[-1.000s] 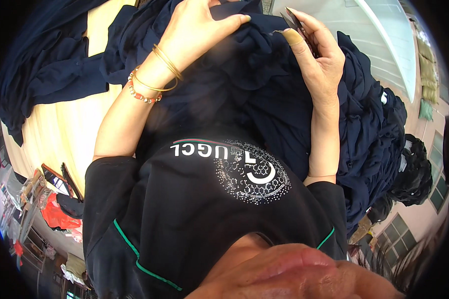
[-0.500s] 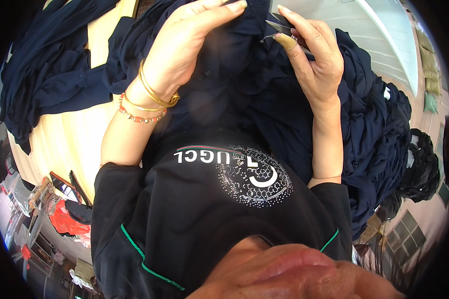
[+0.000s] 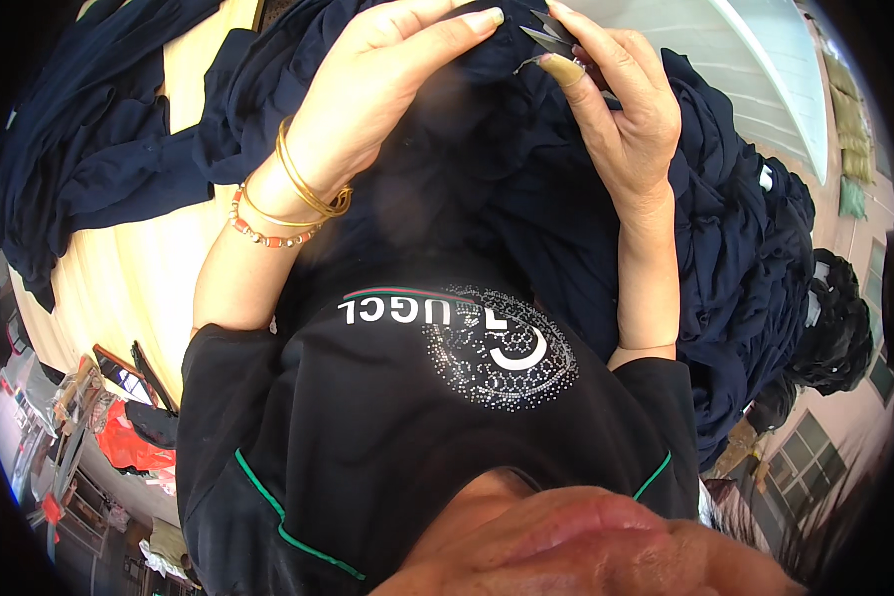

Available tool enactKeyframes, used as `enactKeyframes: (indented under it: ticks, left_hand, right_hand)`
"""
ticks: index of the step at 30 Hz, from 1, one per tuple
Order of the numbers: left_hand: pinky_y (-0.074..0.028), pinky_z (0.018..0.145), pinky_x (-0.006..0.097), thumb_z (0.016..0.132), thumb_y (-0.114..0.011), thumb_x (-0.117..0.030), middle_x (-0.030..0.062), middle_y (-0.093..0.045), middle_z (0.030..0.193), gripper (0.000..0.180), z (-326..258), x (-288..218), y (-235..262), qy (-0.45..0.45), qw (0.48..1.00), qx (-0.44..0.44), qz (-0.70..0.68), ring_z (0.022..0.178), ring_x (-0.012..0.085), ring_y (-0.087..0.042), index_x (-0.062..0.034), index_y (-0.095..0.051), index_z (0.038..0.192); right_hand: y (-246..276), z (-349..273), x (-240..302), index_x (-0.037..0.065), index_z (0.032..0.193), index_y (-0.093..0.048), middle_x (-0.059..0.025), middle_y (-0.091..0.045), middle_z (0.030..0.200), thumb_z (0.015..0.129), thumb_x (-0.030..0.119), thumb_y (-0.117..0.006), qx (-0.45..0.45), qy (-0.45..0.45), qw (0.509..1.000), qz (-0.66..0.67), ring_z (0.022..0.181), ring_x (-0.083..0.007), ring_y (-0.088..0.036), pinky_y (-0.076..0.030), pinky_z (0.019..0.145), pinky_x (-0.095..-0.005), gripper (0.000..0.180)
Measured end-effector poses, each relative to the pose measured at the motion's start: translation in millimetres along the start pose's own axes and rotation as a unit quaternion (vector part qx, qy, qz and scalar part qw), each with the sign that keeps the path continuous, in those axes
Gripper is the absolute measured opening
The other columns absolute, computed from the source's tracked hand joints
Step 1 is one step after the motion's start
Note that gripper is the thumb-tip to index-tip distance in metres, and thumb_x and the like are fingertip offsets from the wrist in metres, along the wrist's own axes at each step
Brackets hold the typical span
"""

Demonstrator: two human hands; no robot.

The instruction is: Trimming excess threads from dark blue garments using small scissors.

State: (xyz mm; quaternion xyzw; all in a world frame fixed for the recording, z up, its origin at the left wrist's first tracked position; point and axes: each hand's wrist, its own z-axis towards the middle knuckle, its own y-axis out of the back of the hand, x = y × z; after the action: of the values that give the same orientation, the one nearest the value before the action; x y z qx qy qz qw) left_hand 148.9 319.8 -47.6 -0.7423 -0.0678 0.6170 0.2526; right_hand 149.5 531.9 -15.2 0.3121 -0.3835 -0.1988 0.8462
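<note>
Dark navy cloth, seemingly a garment (image 3: pixel 447 159), is gathered over my front and under both hands. At the top of the view my left hand (image 3: pixel 368 109) grips its upper part, thumb stretched along it; the fingertips are partly cut off by the picture's edge. My right hand (image 3: pixel 631 119), just across from it, is closed around a pair of small metal thread snips (image 3: pixel 549 40). Their two blades are apart and point toward the cloth by my left thumb. A tan finger cover (image 3: pixel 563 70) sits on my right thumb, and a wisp of thread hangs near its tip.
More navy garments (image 3: pixel 139 179) lie on a pale wooden table (image 3: pixel 139 278) to the left. A large heap of the same cloth (image 3: pixel 725 258) rises at my right. Beyond it stands a white curved panel (image 3: pixel 765 70). A red bag (image 3: pixel 134 437) is at the lower left.
The snips have shifted slightly up and left, closer to my left thumb, and their blades look more spread. The whole view has drifted a little.
</note>
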Motion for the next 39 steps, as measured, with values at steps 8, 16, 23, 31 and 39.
enactKeyframes:
  ticks: [8, 16, 23, 31, 39]
  left_hand:
    - [-0.046, 0.077, 0.016, 0.105, -0.060, -0.010, -0.0054, -0.067, 0.100, 0.017, 28.3, 28.0, 20.6, -0.276, 0.928, 0.250, -0.030, 0.086, 0.0007, -0.056, 0.0009, -0.070, 0.114]
    - [-0.045, 0.077, 0.016, 0.106, -0.059, -0.011, -0.0062, -0.066, 0.100, 0.017, 28.2, 21.7, 18.5, -0.254, 0.932, 0.256, -0.038, 0.087, 0.0002, -0.056, 0.0001, -0.069, 0.113]
    - [-0.046, 0.078, 0.016, 0.106, -0.059, -0.011, -0.0059, -0.066, 0.101, 0.017, 12.4, 5.2, 9.4, 0.037, 0.998, 0.052, 0.027, 0.088, 0.0005, -0.056, 0.0002, -0.068, 0.114]
    - [-0.046, 0.079, 0.016, 0.106, -0.059, -0.012, -0.0051, -0.066, 0.102, 0.018, 2.8, -3.2, 4.0, 0.025, 0.998, 0.058, 0.018, 0.089, 0.0010, -0.056, 0.0011, -0.068, 0.115]
    - [-0.048, 0.084, 0.017, 0.106, -0.059, -0.012, -0.0033, -0.069, 0.106, 0.021, 5.7, -3.9, 4.7, 0.058, 0.996, 0.073, 0.004, 0.094, 0.0021, -0.059, 0.0021, -0.068, 0.119]
  right_hand:
    - [-1.8, -3.1, -5.6, -0.001, 0.123, -0.071, -0.0115, -0.062, 0.085, 0.085, 0.003, -0.080, 0.014, 0.010, 1.000, 0.013, 0.072, -0.0231, -0.060, -0.048, 0.065, -0.0303, 0.040]
    - [-2.2, -1.5, -2.1, -0.001, 0.122, -0.071, -0.0111, -0.063, 0.086, 0.086, 0.003, -0.079, 0.023, -0.005, 0.999, 0.042, 0.072, -0.0224, -0.060, -0.048, 0.065, -0.0296, 0.037]
    - [-1.8, -5.0, -8.5, -0.001, 0.122, -0.071, -0.0111, -0.062, 0.085, 0.086, 0.003, -0.079, 0.019, -0.014, 0.999, 0.033, 0.073, -0.0228, -0.060, -0.048, 0.066, -0.0298, 0.036]
    - [-2.2, -4.9, -7.7, -0.002, 0.121, -0.071, -0.0111, -0.063, 0.086, 0.087, 0.003, -0.079, 0.030, -0.008, 0.999, 0.038, 0.073, -0.0229, -0.061, -0.048, 0.066, -0.0299, 0.035]
    - [-3.2, -12.9, -30.0, 0.004, 0.125, -0.073, 0.0001, -0.064, 0.091, 0.089, 0.007, -0.080, 0.010, 0.068, 0.997, 0.031, 0.079, -0.0064, -0.057, -0.043, 0.068, -0.0178, 0.037]
